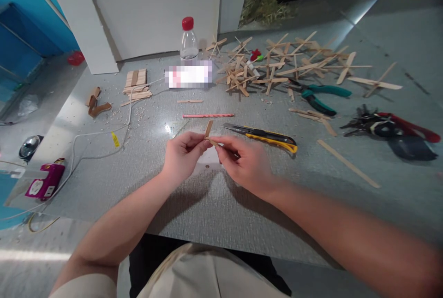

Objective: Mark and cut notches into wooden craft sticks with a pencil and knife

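Fingers (193,138) of the left hand (180,156) and right hand (246,162) pinch small wooden sticks (209,128) at the frame's centre, apparently fitting one across another; the next move seems to call for a steady, light grip. Crossed-stick pieces (238,79) crowd the upper right.

The person wears a pale beige top (194,275), its fabric creased, with a thin dark line down the front, seam or fold unclear. The left sleeve (86,287) is short and beige too. Black clothing (138,265) shows beside the top. The left hand (180,155) and right hand (247,164) are bare.
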Motion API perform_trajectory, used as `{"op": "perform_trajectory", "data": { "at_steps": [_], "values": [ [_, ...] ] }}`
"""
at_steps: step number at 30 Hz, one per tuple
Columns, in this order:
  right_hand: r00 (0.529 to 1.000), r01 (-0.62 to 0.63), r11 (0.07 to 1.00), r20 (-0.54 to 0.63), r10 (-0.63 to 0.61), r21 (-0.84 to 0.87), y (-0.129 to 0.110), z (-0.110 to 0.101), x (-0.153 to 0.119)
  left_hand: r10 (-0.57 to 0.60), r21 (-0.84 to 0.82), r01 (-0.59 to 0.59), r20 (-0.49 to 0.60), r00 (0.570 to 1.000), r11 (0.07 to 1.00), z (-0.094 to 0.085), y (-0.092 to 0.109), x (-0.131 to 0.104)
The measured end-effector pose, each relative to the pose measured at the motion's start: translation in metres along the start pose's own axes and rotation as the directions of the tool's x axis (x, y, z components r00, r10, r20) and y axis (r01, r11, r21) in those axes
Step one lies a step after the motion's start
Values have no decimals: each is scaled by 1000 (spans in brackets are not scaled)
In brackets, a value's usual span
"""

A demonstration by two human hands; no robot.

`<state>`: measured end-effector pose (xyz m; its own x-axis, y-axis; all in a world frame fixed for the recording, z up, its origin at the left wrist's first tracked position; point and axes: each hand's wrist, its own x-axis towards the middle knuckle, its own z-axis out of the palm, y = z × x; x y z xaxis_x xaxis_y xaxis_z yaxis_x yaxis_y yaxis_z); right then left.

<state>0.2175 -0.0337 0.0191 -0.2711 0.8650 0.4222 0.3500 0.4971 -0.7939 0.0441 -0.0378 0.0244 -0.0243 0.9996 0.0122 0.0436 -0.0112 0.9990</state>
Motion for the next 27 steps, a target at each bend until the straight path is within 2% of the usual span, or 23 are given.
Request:
{"op": "perform_trajectory", "data": {
  "at_steps": [5,13,27],
  "values": [
    [999,40,998,-25,-42,-55,-4,1,-1,4,6,-4,-22,1000,1000,2,-4,-1],
    [996,76,990,-37,-81,-120,-7,0,-1,-35,-45,36,16,999,998,3,0,1],
    [990,134,968,-21,-142,-213,-9,-3,-2,16,17,-16,-25,1000,1000,6,1,-4]
  ]
}}
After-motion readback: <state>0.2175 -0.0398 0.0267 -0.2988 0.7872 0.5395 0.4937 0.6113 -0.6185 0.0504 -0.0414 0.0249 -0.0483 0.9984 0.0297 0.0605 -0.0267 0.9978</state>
